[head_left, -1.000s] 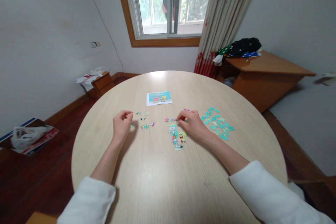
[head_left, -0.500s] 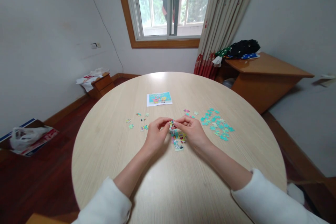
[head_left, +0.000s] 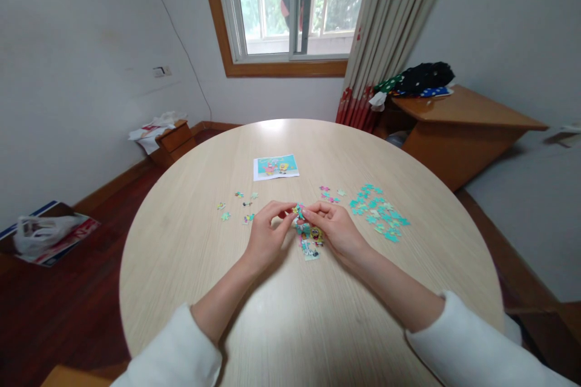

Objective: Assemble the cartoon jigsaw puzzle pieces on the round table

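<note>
Between the fingertips of both hands is a small, colourful jigsaw puzzle piece (head_left: 298, 211), raised just above the table; whether it is one piece or two joined is too small to tell. My left hand (head_left: 264, 234) pinches it from the left with thumb and forefinger. From the right, my right hand (head_left: 338, 231) grips it with thumb and fingers pressed together. Just below the fingertips lies a joined puzzle section (head_left: 310, 248) with a yellow cartoon face, its right edge close to my right hand. Part of that section is hidden by my fingers.
A printed reference picture (head_left: 276, 167) lies farther back on the round table (head_left: 190, 290). Turquoise puzzle pieces (head_left: 379, 211) are spread at the right, pink pieces (head_left: 329, 195) nearer the middle. Several loose pieces (head_left: 226, 216) lie left of my left hand.
The view has shifted slightly. Both hands stay together over the puzzle section, and the held piece has turned a little, showing more pink and turquoise.
</note>
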`<state>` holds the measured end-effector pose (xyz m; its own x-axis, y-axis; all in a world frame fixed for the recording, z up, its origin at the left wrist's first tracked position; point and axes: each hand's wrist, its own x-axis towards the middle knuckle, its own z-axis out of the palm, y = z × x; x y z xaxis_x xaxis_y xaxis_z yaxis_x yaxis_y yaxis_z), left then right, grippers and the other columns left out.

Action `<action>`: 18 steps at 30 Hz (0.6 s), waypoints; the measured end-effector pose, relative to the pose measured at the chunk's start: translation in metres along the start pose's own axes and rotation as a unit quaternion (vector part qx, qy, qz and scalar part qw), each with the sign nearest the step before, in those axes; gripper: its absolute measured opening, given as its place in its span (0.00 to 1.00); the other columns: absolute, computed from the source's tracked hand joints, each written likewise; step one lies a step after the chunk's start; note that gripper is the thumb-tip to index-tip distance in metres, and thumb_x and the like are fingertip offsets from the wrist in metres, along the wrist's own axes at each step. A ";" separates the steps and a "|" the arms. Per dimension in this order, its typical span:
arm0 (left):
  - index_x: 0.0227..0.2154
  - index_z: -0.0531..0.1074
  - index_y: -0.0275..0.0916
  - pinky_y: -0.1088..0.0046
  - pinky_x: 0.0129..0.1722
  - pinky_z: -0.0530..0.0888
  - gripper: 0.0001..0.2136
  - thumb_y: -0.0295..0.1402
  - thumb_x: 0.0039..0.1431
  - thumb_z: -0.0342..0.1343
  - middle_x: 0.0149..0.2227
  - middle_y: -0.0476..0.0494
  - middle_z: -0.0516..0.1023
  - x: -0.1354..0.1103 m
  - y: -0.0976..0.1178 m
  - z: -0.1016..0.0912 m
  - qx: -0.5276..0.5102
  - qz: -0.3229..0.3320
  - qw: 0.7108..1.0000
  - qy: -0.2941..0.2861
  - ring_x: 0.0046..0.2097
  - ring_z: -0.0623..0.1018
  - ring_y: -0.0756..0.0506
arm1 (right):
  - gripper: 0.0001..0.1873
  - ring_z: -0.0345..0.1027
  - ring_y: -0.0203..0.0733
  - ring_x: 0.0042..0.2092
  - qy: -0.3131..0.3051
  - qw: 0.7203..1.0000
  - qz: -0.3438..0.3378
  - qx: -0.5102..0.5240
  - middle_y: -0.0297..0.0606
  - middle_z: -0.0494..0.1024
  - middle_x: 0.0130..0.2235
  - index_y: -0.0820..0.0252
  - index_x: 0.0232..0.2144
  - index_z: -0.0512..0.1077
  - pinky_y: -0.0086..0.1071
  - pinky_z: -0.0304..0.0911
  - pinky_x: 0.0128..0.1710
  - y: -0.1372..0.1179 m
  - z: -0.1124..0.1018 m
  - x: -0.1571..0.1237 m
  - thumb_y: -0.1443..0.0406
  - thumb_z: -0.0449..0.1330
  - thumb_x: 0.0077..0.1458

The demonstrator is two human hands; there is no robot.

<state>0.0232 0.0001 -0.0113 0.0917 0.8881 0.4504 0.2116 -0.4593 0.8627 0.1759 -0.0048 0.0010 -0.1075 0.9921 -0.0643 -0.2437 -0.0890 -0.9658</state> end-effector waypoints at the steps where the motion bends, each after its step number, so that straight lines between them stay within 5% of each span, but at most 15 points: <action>1: 0.36 0.79 0.40 0.71 0.38 0.72 0.08 0.30 0.55 0.56 0.33 0.43 0.79 0.000 0.000 -0.001 0.000 -0.001 1.000 0.000 0.35 0.75 0.47 | 0.18 0.70 0.36 0.27 -0.006 1.000 0.002 -0.001 0.35 0.77 0.23 0.60 0.22 0.75 0.32 0.64 0.31 0.000 0.000 -0.001 0.54 0.72 0.33; 18: 0.34 0.77 0.38 0.72 0.38 0.73 0.06 0.30 0.57 0.55 0.33 0.43 0.80 -0.003 0.002 -0.003 0.034 0.032 0.999 0.012 0.35 0.76 0.48 | 0.21 0.71 0.34 0.27 -0.001 0.998 -0.054 -0.020 0.31 0.76 0.23 0.60 0.31 0.75 0.28 0.64 0.28 -0.002 0.002 -0.002 0.56 0.72 0.34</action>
<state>0.0208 -0.0034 -0.0106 0.0830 0.8564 0.5097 0.2719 -0.5115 0.8151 0.1751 -0.0067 0.0034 -0.0838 0.9956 0.0410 -0.2144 0.0221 -0.9765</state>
